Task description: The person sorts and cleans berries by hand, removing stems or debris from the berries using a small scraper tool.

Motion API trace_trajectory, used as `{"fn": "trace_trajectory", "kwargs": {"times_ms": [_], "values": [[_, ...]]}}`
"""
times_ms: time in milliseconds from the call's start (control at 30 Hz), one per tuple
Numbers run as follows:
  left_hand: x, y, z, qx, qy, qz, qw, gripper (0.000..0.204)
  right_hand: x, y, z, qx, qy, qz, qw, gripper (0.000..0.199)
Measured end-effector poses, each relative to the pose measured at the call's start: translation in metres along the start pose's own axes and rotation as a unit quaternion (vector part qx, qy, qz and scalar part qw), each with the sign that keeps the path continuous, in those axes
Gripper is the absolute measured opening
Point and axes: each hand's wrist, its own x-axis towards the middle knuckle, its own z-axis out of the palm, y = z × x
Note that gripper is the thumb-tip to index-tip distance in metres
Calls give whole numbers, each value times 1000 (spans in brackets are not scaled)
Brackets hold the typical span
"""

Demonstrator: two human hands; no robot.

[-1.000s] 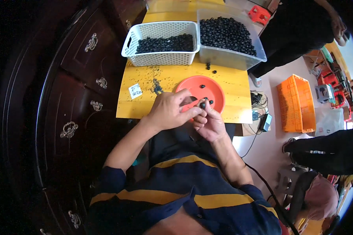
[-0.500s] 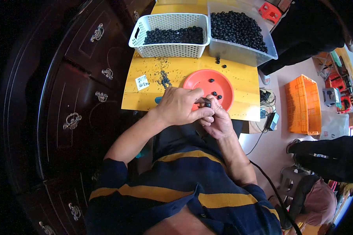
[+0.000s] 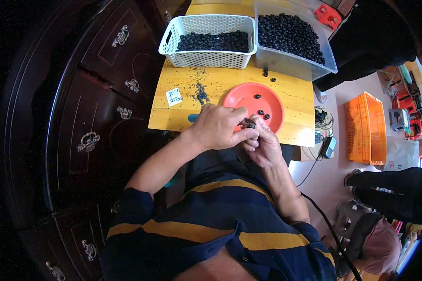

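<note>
My left hand (image 3: 215, 125) is closed, its thumb and fingers around a thin dark blade (image 3: 246, 122) that reaches toward my right hand. Between the fingertips of my right hand (image 3: 267, 143) is a small black round part (image 3: 252, 126), mostly hidden by the fingers. The blade is at this part, and both hands meet over the near edge of a red plastic basin (image 3: 277, 100). Inside the basin lie a few similar black parts (image 3: 261, 112). A blue end (image 3: 192, 118) shows beside my left wrist; I cannot tell whether it belongs to the tool.
A white perforated basket (image 3: 211, 59) and a clear plastic bin (image 3: 290, 68), both holding many black parts, stand at the back of the yellow table (image 3: 192, 86). Black shavings (image 3: 201, 95) lie near a white label (image 3: 174, 97). An orange crate (image 3: 365, 129) stands on the floor at right.
The whole view has shifted slightly, so the table appears further right. The blade and the black part have turned a little between my fingers; both hands keep their hold.
</note>
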Motion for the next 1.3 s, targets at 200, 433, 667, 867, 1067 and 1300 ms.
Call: {"fn": "trace_trajectory", "kwargs": {"times_ms": [200,433,667,867,1067,1300], "values": [[-2,-7,10,9,-5,-3,1000,46,0,3,-4,3,13,-2,1000,17],[-2,-9,13,-1,11,9,1000,43,1,2,4,3,77,3,997,19],[3,-6,2,0,44,15,999,49,2,6,-2,46,36,-5,998,14],[4,-5,2,14,29,10,999,48,2,6,-5,56,26,-8,998,13],[3,-5,4,7,15,6,1000,47,2,4,6,16,57,-10,998,19],[-1,-8,9,19,24,10,999,50,0,4,10,-18,70,-12,997,21]]}}
